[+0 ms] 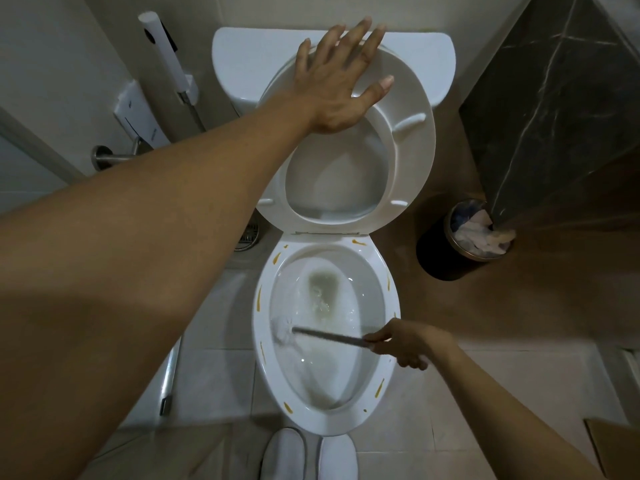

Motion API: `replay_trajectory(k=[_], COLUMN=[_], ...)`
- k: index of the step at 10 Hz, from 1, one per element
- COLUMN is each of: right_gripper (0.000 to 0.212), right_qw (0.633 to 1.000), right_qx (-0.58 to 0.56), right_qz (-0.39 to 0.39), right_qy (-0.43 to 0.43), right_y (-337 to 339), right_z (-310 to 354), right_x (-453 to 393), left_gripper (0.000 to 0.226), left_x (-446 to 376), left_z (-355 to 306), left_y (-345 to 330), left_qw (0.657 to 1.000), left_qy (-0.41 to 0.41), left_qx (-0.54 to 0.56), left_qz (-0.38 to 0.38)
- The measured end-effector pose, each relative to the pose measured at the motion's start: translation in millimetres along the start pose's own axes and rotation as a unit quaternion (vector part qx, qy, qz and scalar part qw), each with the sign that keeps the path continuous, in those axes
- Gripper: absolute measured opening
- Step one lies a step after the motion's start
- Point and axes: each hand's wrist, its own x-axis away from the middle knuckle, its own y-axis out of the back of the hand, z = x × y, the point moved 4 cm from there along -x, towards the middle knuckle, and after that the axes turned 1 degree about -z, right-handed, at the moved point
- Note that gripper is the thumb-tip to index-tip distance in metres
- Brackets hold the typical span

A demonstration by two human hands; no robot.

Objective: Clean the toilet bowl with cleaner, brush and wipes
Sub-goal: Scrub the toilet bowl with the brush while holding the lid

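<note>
Pressing flat with straight, spread fingers, the left hand (341,81) rests on the raised white plastic toilet seat (412,140), which leans back against the white ceramic cistern (249,60). The right hand (403,342) has its grip clamped round the thin grey handle of the white-bristled toilet brush (284,329), whose head lies against the left inner wall of the white ceramic toilet bowl (389,396). Yellow-orange streaks (259,301) dot the bowl's rim. A dark round waste bin (446,251) holding crumpled paper stands on the floor to the right, and two white slippers (310,455) sit just before the bowl.
</note>
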Motion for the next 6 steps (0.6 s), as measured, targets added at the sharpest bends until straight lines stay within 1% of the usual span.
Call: replay_trajectory(k=[1, 2, 3, 4, 5, 6], right_gripper=[0.032, 0.031, 0.031, 0.028, 0.029, 0.032], right_qw=[0.997, 0.999, 0.999, 0.996, 0.985, 0.988], right_qx=[0.066, 0.049, 0.03, 0.073, 0.151, 0.152], right_qz=[0.039, 0.006, -0.008, 0.045, 0.063, 0.007], right_qy=[-0.026, -0.006, 0.007, -0.037, -0.063, -0.014], right_y=[22, 23, 16, 25, 37, 34], right_z=[1, 8, 11, 14, 17, 13], right_x=[5, -3, -8, 2, 11, 3], left_gripper=[0.069, 0.069, 0.069, 0.069, 0.068, 0.068], left_x=[0, 0, 0, 0, 1, 1], left_z=[0, 0, 0, 1, 0, 1], left_y=[0, 0, 0, 0, 1, 1], left_qw=[1.0, 1.0, 1.0, 1.0, 1.0, 1.0], left_qy=[0.002, 0.002, 0.003, 0.002, 0.003, 0.001], left_qx=[0.001, 0.001, -0.001, -0.001, 0.002, 0.004], left_qz=[-0.001, -0.001, 0.0, 0.001, -0.003, -0.001])
